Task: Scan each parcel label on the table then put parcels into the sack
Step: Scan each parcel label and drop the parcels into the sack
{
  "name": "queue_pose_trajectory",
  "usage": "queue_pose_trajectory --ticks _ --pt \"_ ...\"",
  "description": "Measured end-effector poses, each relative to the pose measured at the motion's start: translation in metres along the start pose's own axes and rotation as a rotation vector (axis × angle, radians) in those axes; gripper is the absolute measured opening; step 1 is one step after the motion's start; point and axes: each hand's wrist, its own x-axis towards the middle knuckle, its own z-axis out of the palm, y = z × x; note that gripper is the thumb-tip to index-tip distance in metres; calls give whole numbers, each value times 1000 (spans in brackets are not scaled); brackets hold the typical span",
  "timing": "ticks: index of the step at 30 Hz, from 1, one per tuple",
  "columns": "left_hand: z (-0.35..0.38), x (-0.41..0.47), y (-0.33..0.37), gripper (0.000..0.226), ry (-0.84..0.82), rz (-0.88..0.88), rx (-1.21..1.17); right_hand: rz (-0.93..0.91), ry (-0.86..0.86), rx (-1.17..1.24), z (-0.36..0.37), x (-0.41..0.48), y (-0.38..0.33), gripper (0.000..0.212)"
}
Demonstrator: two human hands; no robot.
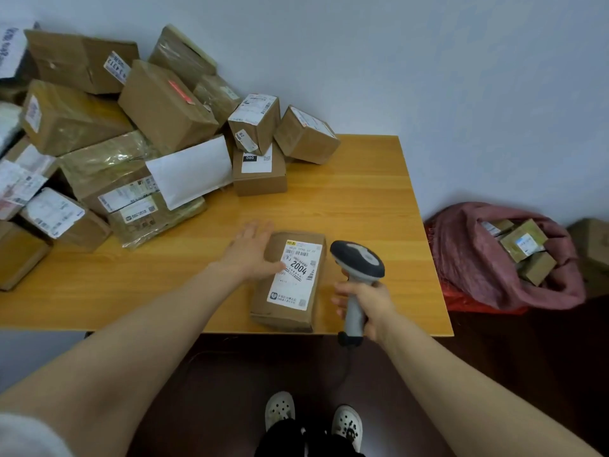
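From the head view, your left hand [250,250] lies flat with its fingers straight and close together. The palm is over the left edge of a brown cardboard parcel [290,311] and the thumb touches its white label [295,275]. The fingertips are blurred.

That parcel is a long, flat box with slightly crumpled corners. It lies near the front edge of the glossy, honey-coloured wooden table [362,192], label up. The label shows barcodes, a large "2004" and a yellow patch at its top; the small print is too fine to read.

Your right hand [365,306] has its fingers curled round the pale grey handle of a scanner [357,262]. The scanner's rounded dark-grey head is held just beside the parcel's right edge. A dark cable [349,364] hangs from the handle's base.

At the table's left and back there is a heap of parcels [131,143]. They are brown cartons, several wrapped in shiny clear tape, and a white padded envelope [191,169] leans on them. One small box [258,173] bears a black tag reading "060".

On the floor to the right of the table, a slumped, dusty-pink woven sack [468,252] stands open. It holds a few taped cartons [524,242] with labels too small to read.

Below, white perforated clogs [280,407] stand on a dark reddish floor [214,390].
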Motion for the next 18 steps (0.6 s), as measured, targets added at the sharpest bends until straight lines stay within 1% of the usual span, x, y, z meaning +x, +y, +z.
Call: queue_pose_trajectory --ticks 1,2,3,5,7,10,11,13,15,18 --pt "-3 5 1 107 -40 122 32 33 -7 -1 1 -2 6 31" --pt "-6 10 4 111 -100 198 64 69 -20 5 3 -4 12 30" --pt "-9 15 8 116 -155 233 84 102 -34 12 4 -6 16 30" --pt "-10 26 12 123 -211 238 112 151 -47 28 6 -9 20 30" --pt "-10 31 12 128 -207 174 136 159 -41 46 3 -8 23 33" --pt "-12 30 4 132 -161 -35 120 141 -30 80 -4 -6 23 34" --pt "-12 27 1 131 -154 -110 86 141 -30 93 -5 -5 23 33" --pt "-12 23 -8 127 -134 -254 -55 142 -40 117 -4 -5 21 33" --pt "-7 20 -18 110 -72 -352 -185 142 -64 131 1 -5 20 32" --pt "2 14 -28 77 -29 -401 -379 146 -123 140 14 -8 21 26"
